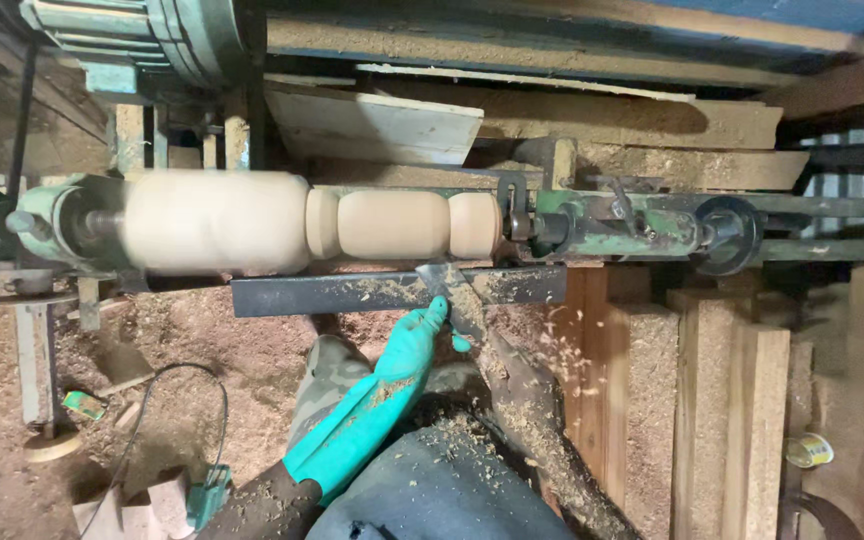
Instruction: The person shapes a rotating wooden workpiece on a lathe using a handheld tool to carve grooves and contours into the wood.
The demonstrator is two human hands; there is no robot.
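Head view, looking down on a wood lathe, and the workpiece [302,222] is spinning across the middle of the frame, blurred with speed. Its right-hand part already carries shaped beads and grooves, three rounded sections side by side, while the thick left part is a plain smooth cylinder, so by my reckoning the profiling is partly done and the big left section has yet to be cut.

Down to the hands now. The left hand [414,335], in a green glove, comes up from the lower centre with the forearm angled to the upper right, fingers curled around the chisel [457,295] just below the tool rest [352,294]. The right hand [517,385] sits lower and to the right, dark and caked in sawdust, closed around the handle end as far as I can make out; its fingers are hard to tell apart under the dust. The blade lies across the dark steel rest, its tip pointing up at the groove between the last two beads at the right end, touching or all but touching the wood; I cannot say which.

Green tailstock [632,225] holds the right end. Shavings cover the floor [202,340], and a cable [152,400] loops at lower left.
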